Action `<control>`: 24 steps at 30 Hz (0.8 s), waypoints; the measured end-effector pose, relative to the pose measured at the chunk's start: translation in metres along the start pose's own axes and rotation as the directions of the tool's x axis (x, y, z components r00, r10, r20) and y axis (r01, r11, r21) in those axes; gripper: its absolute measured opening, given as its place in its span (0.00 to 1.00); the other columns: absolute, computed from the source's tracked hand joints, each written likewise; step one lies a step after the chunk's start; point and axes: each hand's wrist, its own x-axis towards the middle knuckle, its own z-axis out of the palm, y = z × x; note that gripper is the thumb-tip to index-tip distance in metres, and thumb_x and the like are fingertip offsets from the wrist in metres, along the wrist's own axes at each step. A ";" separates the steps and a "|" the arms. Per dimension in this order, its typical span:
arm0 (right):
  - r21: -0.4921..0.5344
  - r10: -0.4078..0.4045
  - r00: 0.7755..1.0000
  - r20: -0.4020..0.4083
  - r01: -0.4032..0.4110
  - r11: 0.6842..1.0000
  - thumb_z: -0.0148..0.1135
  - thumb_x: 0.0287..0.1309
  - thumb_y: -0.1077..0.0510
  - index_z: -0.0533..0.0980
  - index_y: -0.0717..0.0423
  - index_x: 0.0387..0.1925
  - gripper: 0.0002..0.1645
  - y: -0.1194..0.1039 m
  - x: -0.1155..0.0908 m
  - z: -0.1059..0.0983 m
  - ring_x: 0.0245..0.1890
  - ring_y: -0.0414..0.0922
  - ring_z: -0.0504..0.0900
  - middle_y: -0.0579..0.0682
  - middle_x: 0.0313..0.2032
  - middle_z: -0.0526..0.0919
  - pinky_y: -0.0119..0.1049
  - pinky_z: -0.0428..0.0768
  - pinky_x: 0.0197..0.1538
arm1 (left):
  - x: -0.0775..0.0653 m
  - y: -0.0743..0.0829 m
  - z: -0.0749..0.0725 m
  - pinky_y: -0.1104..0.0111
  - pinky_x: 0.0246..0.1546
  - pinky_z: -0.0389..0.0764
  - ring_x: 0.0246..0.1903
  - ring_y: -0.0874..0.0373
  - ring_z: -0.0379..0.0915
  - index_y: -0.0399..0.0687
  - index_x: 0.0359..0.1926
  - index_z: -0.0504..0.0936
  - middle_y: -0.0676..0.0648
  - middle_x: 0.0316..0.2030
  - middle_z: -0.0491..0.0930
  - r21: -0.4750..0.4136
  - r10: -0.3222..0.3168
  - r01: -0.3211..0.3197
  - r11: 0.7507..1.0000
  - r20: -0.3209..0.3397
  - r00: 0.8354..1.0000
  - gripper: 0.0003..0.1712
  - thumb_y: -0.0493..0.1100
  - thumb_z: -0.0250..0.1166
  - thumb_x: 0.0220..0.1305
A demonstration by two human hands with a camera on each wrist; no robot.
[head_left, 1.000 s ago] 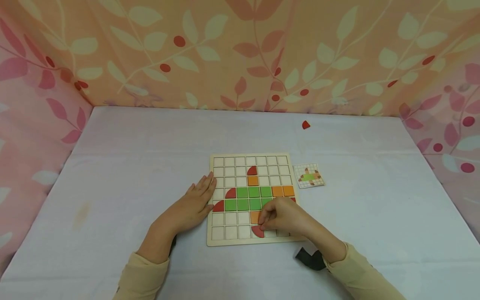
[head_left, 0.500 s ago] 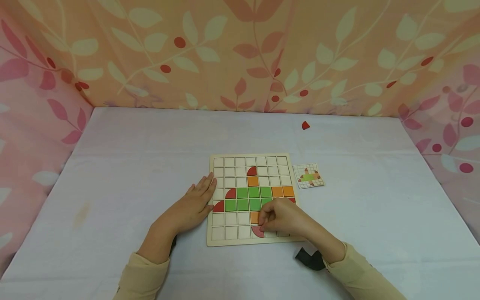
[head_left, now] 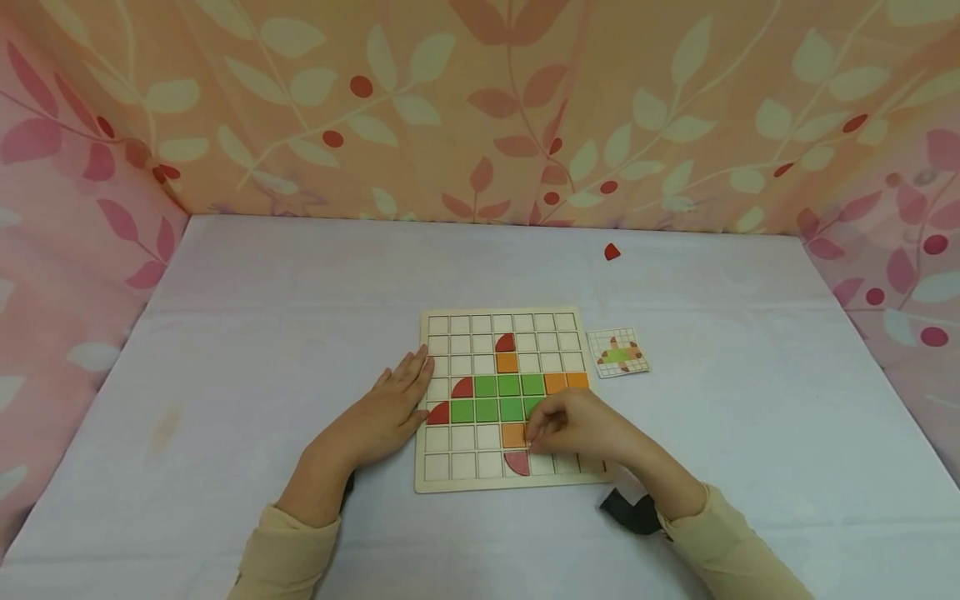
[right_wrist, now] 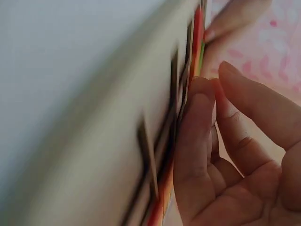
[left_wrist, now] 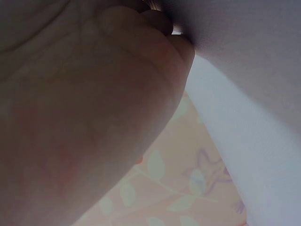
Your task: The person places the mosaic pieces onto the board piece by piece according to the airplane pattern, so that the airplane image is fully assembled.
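Note:
In the head view a pale wooden grid board lies mid-table, bearing several green squares, orange squares and red quarter-circle pieces. My left hand lies flat with fingers spread, fingertips and thumb at the board's left edge. My right hand is over the board's lower right part, hiding some cells. Its loosely bent fingers show no piece between them, also in the right wrist view. Just left of its fingertips are an orange square and, below that, a quarter-circle with a light sheen.
A small printed pattern card lies beside the board's right edge. Farther back is one loose red piece. A black strap shows by the right wrist. Floral fabric walls the white-covered table at the back and sides.
My right hand has drawn back slightly to the right and away from the bottom red quarter-circle, which now shows in full. The left hand has stayed in place.

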 end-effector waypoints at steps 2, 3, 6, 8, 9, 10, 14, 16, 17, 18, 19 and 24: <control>0.024 0.003 1.000 -0.029 -0.002 1.000 0.69 0.49 0.65 0.81 0.59 0.28 0.03 0.003 -0.001 -0.011 0.25 0.40 0.76 0.45 0.25 0.81 0.30 0.76 0.30 | 0.000 0.000 0.000 0.48 0.68 0.43 0.71 0.44 0.33 0.34 0.72 0.46 0.40 0.73 0.37 -0.004 0.000 0.000 1.000 0.000 1.000 0.37 0.41 0.52 0.69; 0.044 0.012 0.999 -0.046 -0.010 0.999 0.68 0.50 0.65 0.81 0.60 0.29 0.03 0.005 -0.001 -0.016 0.25 0.41 0.76 0.47 0.26 0.82 0.30 0.76 0.31 | 0.001 0.000 0.000 0.48 0.68 0.43 0.71 0.45 0.33 0.34 0.72 0.46 0.40 0.73 0.37 -0.004 -0.003 0.003 1.000 0.001 1.000 0.37 0.41 0.52 0.69; 0.097 0.054 0.993 -0.108 -0.043 0.994 0.68 0.51 0.64 0.81 0.63 0.32 0.06 0.008 -0.002 -0.035 0.27 0.45 0.78 0.51 0.28 0.82 0.32 0.78 0.33 | 0.002 0.000 0.001 0.49 0.68 0.42 0.71 0.45 0.33 0.35 0.72 0.46 0.41 0.73 0.36 0.000 -0.012 0.012 1.000 0.004 1.000 0.37 0.41 0.52 0.69; 0.128 0.075 0.986 -0.151 -0.056 0.990 0.68 0.52 0.64 0.81 0.64 0.33 0.07 0.009 -0.003 -0.047 0.29 0.48 0.80 0.53 0.29 0.83 0.34 0.79 0.34 | 0.002 0.000 0.001 0.49 0.68 0.42 0.72 0.46 0.33 0.35 0.72 0.46 0.41 0.73 0.36 0.000 -0.017 0.017 1.000 0.005 1.000 0.37 0.42 0.52 0.69; 0.138 0.081 0.982 -0.170 -0.058 0.989 0.67 0.52 0.64 0.80 0.66 0.34 0.08 0.010 -0.004 -0.053 0.29 0.49 0.80 0.54 0.29 0.82 0.35 0.80 0.35 | 0.002 0.000 0.001 0.49 0.68 0.42 0.72 0.46 0.33 0.35 0.72 0.46 0.41 0.73 0.36 0.002 -0.019 0.019 1.000 0.006 1.000 0.37 0.42 0.52 0.70; 0.138 0.085 0.978 -0.191 -0.059 0.989 0.67 0.52 0.64 0.80 0.66 0.34 0.09 0.010 -0.004 -0.060 0.29 0.50 0.80 0.55 0.28 0.82 0.36 0.80 0.36 | 0.002 0.000 0.002 0.49 0.68 0.42 0.72 0.46 0.33 0.35 0.72 0.46 0.41 0.73 0.36 0.000 -0.019 0.019 1.000 0.005 1.000 0.37 0.42 0.52 0.70; 0.145 0.099 0.954 -0.284 -0.059 0.988 0.67 0.53 0.64 0.79 0.69 0.36 0.11 0.014 -0.004 -0.083 0.28 0.50 0.80 0.55 0.28 0.82 0.38 0.81 0.34 | 0.001 0.001 0.001 0.49 0.68 0.43 0.71 0.45 0.33 0.34 0.72 0.47 0.40 0.73 0.37 -0.006 -0.008 0.008 1.000 0.000 1.000 0.37 0.41 0.52 0.69; 0.149 0.107 0.937 -0.333 -0.060 0.987 0.66 0.55 0.64 0.78 0.71 0.37 0.12 0.016 -0.003 -0.094 0.29 0.49 0.81 0.53 0.28 0.83 0.38 0.82 0.35 | 0.001 0.001 0.000 0.49 0.68 0.43 0.71 0.45 0.33 0.34 0.72 0.46 0.40 0.73 0.37 -0.003 -0.006 0.006 1.000 -0.001 1.000 0.37 0.41 0.52 0.69; 0.146 0.108 0.927 -0.359 -0.059 0.988 0.65 0.56 0.63 0.77 0.72 0.38 0.13 0.018 -0.002 -0.100 0.30 0.49 0.82 0.52 0.28 0.83 0.37 0.81 0.35 | 0.000 0.001 0.000 0.48 0.68 0.43 0.71 0.45 0.34 0.34 0.72 0.47 0.40 0.73 0.37 -0.001 -0.004 0.004 1.000 -0.003 1.000 0.37 0.41 0.52 0.69; 0.145 0.113 0.917 -0.384 -0.061 0.988 0.64 0.57 0.63 0.77 0.72 0.39 0.14 0.020 0.000 -0.106 0.30 0.47 0.83 0.50 0.28 0.84 0.35 0.81 0.36 | 0.000 0.001 0.000 0.48 0.68 0.43 0.71 0.44 0.34 0.34 0.72 0.47 0.40 0.73 0.37 0.000 -0.003 0.003 1.000 -0.004 1.000 0.37 0.41 0.52 0.69; 0.146 0.112 0.907 -0.407 -0.057 0.988 0.64 0.57 0.63 0.76 0.73 0.40 0.14 0.023 0.002 -0.111 0.31 0.46 0.83 0.48 0.29 0.84 0.33 0.81 0.38 | 0.000 0.001 0.000 0.48 0.68 0.43 0.71 0.44 0.34 0.34 0.72 0.47 0.40 0.73 0.37 0.000 -0.002 0.002 1.000 -0.006 1.000 0.37 0.41 0.52 0.69; 0.148 0.148 0.851 -0.504 -0.083 0.985 0.63 0.58 0.63 0.75 0.76 0.42 0.17 0.039 0.013 -0.142 0.30 0.37 0.83 0.41 0.28 0.83 0.26 0.80 0.39 | -0.001 0.002 0.000 0.48 0.68 0.43 0.71 0.44 0.34 0.33 0.71 0.47 0.39 0.73 0.38 -0.010 -0.002 0.002 1.000 -0.009 1.000 0.36 0.40 0.52 0.69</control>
